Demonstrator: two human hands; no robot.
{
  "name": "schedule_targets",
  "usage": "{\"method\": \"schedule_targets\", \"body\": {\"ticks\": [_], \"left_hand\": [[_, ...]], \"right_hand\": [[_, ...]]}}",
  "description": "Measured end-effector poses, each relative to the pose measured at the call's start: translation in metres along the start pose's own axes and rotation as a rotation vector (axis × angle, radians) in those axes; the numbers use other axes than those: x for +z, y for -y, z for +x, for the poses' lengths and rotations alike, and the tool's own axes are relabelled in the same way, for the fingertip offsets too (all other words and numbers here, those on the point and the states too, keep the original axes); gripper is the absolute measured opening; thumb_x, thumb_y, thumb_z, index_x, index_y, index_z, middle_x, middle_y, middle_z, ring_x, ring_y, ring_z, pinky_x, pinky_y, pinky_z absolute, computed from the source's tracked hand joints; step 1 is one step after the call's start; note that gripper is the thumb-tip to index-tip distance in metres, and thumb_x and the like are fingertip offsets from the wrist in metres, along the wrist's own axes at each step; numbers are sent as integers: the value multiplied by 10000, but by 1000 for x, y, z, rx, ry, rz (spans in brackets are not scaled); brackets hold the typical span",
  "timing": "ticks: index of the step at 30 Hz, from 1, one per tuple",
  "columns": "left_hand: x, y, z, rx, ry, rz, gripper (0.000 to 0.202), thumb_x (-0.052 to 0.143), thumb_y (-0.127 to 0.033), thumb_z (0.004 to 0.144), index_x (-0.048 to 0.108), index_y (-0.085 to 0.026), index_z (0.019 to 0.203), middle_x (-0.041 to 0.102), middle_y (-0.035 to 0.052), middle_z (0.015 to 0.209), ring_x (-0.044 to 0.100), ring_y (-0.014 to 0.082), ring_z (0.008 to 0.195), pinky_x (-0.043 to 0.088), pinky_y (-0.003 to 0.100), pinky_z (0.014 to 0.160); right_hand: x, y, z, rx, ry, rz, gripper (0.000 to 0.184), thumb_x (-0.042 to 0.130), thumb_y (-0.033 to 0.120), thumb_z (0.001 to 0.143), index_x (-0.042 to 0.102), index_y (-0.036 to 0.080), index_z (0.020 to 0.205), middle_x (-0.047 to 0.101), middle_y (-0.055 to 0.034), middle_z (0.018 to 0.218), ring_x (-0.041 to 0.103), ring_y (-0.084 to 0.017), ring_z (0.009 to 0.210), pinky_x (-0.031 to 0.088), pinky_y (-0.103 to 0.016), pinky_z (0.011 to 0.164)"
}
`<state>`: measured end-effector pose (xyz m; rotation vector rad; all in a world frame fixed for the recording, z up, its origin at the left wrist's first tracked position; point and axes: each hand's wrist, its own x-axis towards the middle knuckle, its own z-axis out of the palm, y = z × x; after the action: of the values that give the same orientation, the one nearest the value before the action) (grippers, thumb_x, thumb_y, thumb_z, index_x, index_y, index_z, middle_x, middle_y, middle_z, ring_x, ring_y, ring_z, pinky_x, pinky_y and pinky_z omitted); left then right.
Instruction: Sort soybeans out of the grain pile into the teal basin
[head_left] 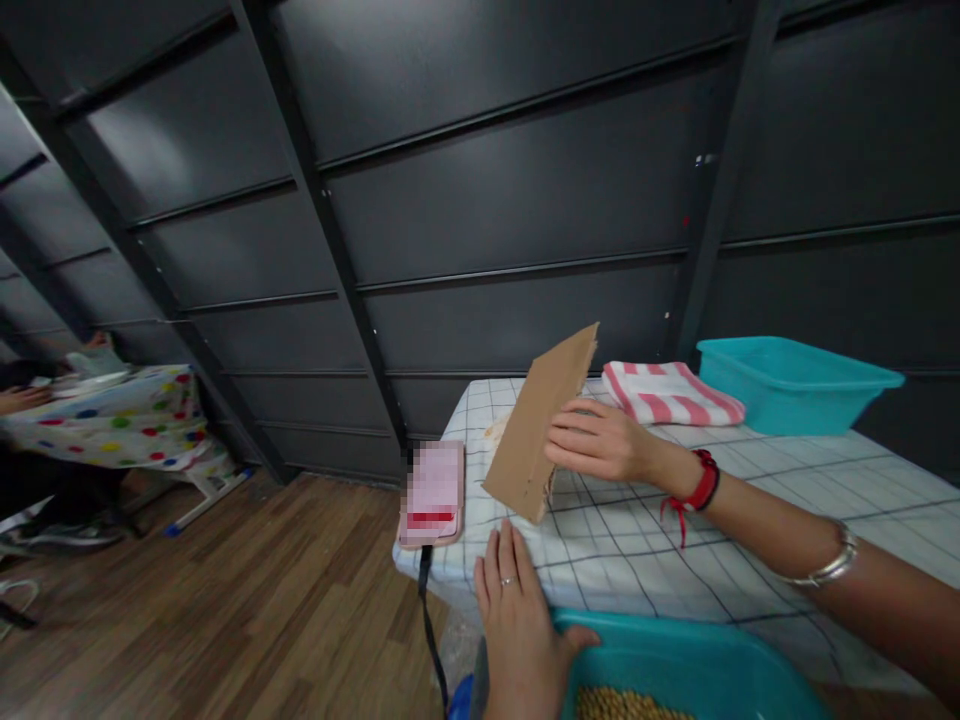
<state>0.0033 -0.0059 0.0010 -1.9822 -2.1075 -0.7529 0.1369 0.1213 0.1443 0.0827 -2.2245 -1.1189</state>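
My right hand (600, 440) holds a flat piece of brown cardboard (541, 425) upright and tilted over the left part of the checked table (750, 500); its fingers press against the cardboard's back. My left hand (517, 625) grips the rim of a teal basin (697, 660) at the table's near edge, thumb hooked over the rim and fingers down the outside. Yellowish grains (622, 703) lie inside that basin. Something pale lies on the cloth behind the cardboard, mostly hidden.
A pink phone (433, 492) with a dark strap lies on the table's left corner. A red-and-white striped towel (671, 392) and a second teal basin (791, 385) sit at the back. At far left, another person's hand rests on a polka-dot-covered table (127, 415).
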Motion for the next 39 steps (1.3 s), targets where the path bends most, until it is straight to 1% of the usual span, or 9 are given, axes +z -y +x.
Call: {"method": "schedule_targets", "body": {"ticks": [4,7,10,15,20,23,29,33,39], "left_hand": [[6,6,-1,33,9,-9,1056,727,-444,410,222,-66,1257,357,203,1291,272,358,1200,271,573,949],[9,11,-2,61,21,-14,1086,713,-467,422,174,-67,1276,326,199,1312,251,362,1209,274,568,950],[10,13,-2,53,25,-13,1086,712,-463,426,170,-56,1275,319,200,1316,253,360,1207,266,561,960],[9,13,-2,41,37,-30,1066,705,-452,432,179,-61,1273,322,202,1313,245,360,1213,253,566,964],[8,13,-2,28,64,-39,1041,705,-437,434,206,-55,1263,327,208,1308,249,362,1212,249,563,968],[10,15,-1,44,48,-41,1063,706,-440,442,166,-65,1278,313,201,1319,247,358,1214,251,568,967],[14,14,-2,51,18,-33,1127,724,-445,414,119,-75,1290,304,189,1328,241,354,1217,260,570,963],[12,12,-2,5,-19,-23,1123,734,-426,412,125,-76,1288,314,186,1324,234,338,1225,236,556,986],[14,19,-3,65,8,-53,1178,728,-474,397,83,-75,1299,293,197,1331,240,367,1214,283,573,952]], "right_hand": [[3,-7,6,-138,84,29,128,446,129,810,558,190,819,606,-1,771,524,-113,804,399,-293,771],[1,-8,7,-175,120,40,147,427,136,822,557,205,822,604,14,772,517,-108,812,398,-287,770],[-4,-11,5,-108,72,99,160,418,121,822,551,207,842,616,9,804,519,-112,834,400,-302,790],[-2,-22,7,116,30,353,203,341,114,853,528,176,900,621,-49,875,524,-115,881,405,-338,800],[23,-34,18,135,60,490,261,277,137,879,532,192,893,616,-31,899,522,-101,906,363,-348,853],[44,-40,26,134,78,565,273,273,129,877,542,173,888,615,-46,907,523,-105,910,342,-354,872],[68,-48,38,131,151,634,281,295,77,840,563,161,842,621,-40,877,523,-103,899,382,-305,838],[67,-55,35,125,211,662,286,306,44,818,569,152,847,622,-42,868,528,-104,876,404,-290,808],[53,-68,23,108,271,670,275,324,38,811,570,158,840,623,-33,869,531,-105,897,394,-311,833]]}}
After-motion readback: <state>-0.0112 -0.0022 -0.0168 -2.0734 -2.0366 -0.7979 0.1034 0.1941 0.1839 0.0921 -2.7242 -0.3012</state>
